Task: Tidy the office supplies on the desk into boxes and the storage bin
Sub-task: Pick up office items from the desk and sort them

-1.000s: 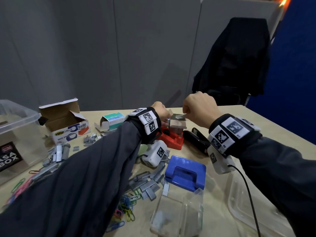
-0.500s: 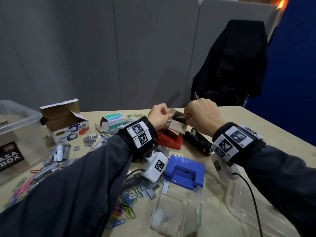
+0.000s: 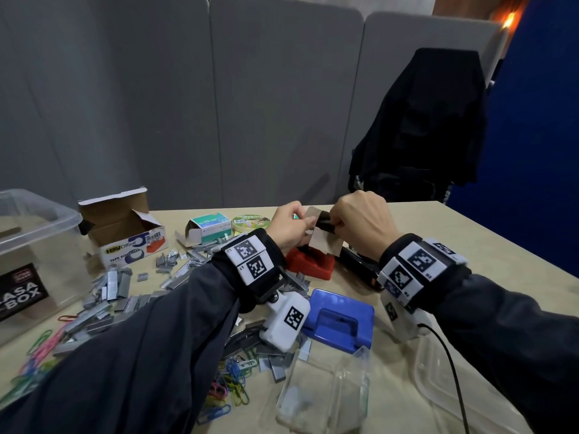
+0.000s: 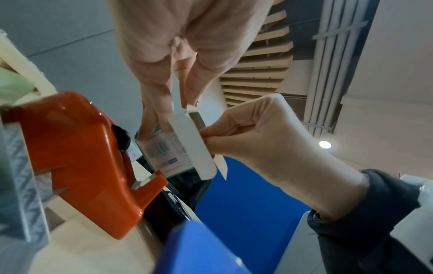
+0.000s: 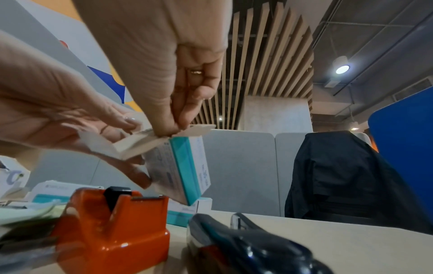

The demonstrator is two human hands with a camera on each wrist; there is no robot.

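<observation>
A small teal-and-white staple box point(image 3: 322, 244) hangs in the air above the red tape dispenser point(image 3: 310, 266). My left hand point(image 3: 289, 225) grips the box body point(image 4: 168, 150) from the left. My right hand point(image 3: 360, 220) pinches its open cardboard flap point(image 5: 140, 144) between thumb and fingers. The clear storage bin point(image 3: 37, 220) stands at the far left. Loose staple strips point(image 3: 119, 286) and coloured paper clips point(image 3: 232, 380) litter the desk under my left arm.
A black stapler point(image 3: 357, 267) lies right of the dispenser and a blue hole punch point(image 3: 340, 321) lies nearer me. An open tape dispenser carton point(image 3: 125, 227), a second staple box point(image 3: 208, 228) and a masking tape roll point(image 3: 250, 220) sit at the back. A small clear box point(image 3: 322, 399) and a clear lid point(image 3: 445, 380) lie in front.
Both hands have stayed on the staple box above the tape dispenser. My left forearm has dropped and turned, and the right hand has shifted its pinch on the flap.
</observation>
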